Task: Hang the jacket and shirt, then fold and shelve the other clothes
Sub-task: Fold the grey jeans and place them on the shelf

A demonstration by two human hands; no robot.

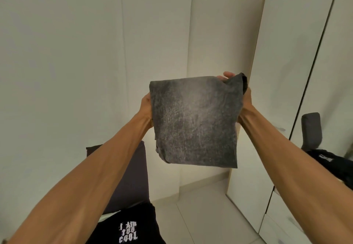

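I hold a folded dark grey, washed-looking garment point(194, 121) up in the air at chest height, roughly square. My left hand point(146, 108) grips its left edge, mostly hidden behind the cloth. At the upper right corner my right hand point(239, 89) grips the garment, where a fold of cloth bunches over the fingers. Both arms are stretched forward. A black shirt with white lettering point(128, 224) lies low in view, under my left forearm.
A white wardrobe point(282, 71) with a mirrored door point(336, 90) stands at the right; the mirror reflects dark clothing. A dark cushion or headboard point(129, 178) stands at lower left. White walls ahead, pale tiled floor point(206, 215) below.
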